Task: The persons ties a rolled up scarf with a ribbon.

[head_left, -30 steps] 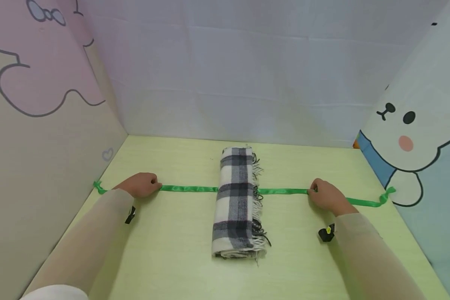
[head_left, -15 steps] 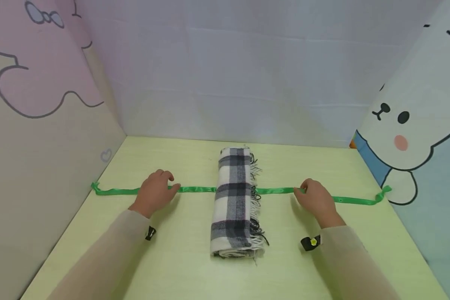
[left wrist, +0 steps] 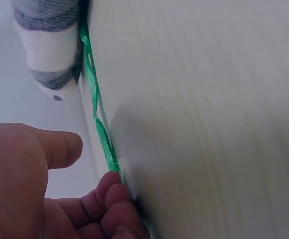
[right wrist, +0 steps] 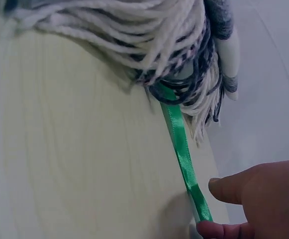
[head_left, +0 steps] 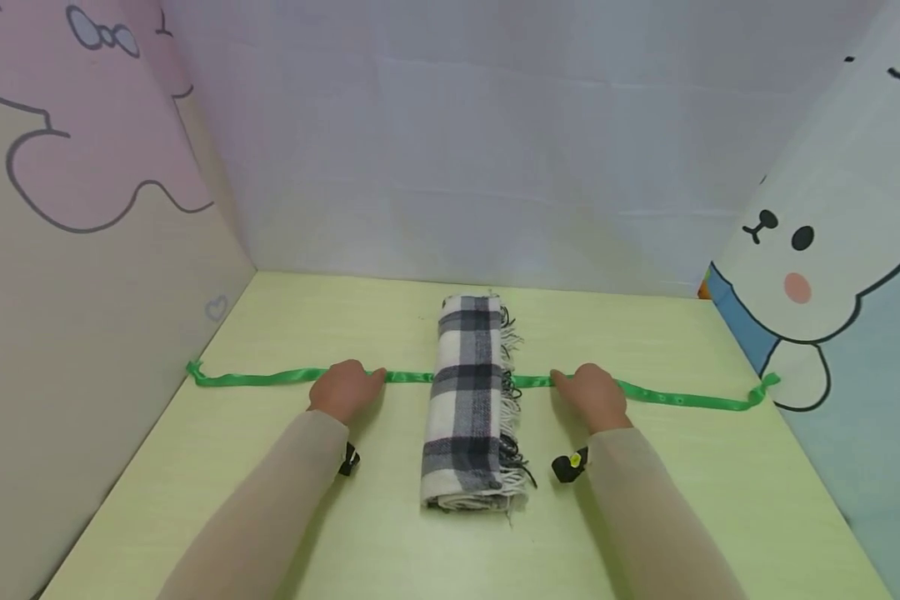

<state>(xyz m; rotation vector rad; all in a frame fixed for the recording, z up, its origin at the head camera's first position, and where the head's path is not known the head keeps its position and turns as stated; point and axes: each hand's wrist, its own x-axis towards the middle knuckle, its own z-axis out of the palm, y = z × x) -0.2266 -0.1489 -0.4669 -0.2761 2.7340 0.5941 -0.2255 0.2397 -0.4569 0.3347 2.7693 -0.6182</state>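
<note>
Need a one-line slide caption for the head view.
Left hand and right hand hold a green ribbon running under a folded plaid scarf.

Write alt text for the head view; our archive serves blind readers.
Two hands, left and right, pinch a green ribbon that runs under a folded plaid scarf, one hand close on each side of it. All lie on a pale green table walled by cartoon-printed panels.

Flat green ribbon [head_left: 270, 378] under plaid scarf [head_left: 468, 398]
</note>
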